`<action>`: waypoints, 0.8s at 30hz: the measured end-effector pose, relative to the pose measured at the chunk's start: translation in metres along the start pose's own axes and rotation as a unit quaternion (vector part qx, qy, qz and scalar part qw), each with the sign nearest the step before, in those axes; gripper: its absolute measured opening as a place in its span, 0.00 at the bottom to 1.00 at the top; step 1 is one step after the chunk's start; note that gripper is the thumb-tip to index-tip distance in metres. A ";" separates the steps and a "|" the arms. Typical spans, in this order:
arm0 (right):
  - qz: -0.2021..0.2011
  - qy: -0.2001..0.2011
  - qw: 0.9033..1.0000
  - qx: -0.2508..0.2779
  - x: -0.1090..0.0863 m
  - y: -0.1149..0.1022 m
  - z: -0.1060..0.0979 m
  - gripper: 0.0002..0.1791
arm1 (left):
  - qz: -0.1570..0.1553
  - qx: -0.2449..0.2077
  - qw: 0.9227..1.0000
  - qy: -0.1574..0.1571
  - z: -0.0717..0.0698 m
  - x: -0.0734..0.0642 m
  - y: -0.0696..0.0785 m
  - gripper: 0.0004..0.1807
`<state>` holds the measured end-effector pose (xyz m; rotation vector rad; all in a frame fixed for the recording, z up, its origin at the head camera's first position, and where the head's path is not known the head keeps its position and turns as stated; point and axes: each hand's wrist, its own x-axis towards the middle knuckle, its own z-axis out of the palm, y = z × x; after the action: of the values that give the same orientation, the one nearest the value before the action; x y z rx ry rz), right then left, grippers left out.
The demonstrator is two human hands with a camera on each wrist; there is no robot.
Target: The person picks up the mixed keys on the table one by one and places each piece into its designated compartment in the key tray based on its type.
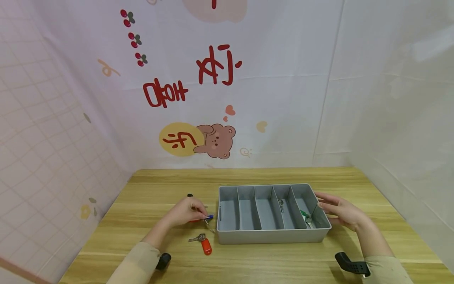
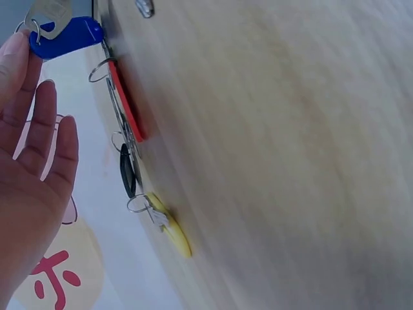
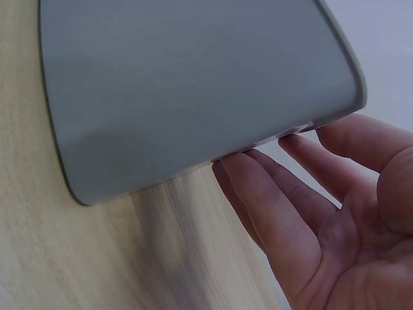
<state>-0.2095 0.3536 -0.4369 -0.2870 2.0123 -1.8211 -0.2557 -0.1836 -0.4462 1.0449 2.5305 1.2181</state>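
Left hand (image 1: 185,211): fingers pinching blue-tagged key (image 2: 68,39) at grey tray's (image 1: 269,237) nine o'clock. Right hand (image 1: 343,212): fingers spread, touching tray's three-o'clock end.

Key (image 2: 55,14) beside blue tag (image 2: 68,39) cut off atop left wrist view, grey tray (image 3: 193,97) cropped in right wrist view

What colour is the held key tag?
The flat plastic tag is blue, clearest in the left wrist view.
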 end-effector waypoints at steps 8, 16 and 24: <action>0.000 0.002 1.000 -0.006 0.000 0.001 0.000 0.31 | -0.008 0.013 1.000 0.008 -0.001 0.002 0.002 0.03; 0.003 0.007 1.000 -0.011 0.001 0.000 0.000 0.32 | -0.035 0.006 0.999 0.026 -0.006 0.001 0.004 0.02; 0.005 0.008 1.000 -0.012 0.000 0.000 0.001 0.33 | -0.057 0.007 0.997 0.061 -0.012 0.000 0.010 0.03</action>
<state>-0.2092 0.3528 -0.4366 -0.2700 2.0447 -1.8010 -0.2552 -0.1862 -0.4308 0.8413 2.6525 1.2707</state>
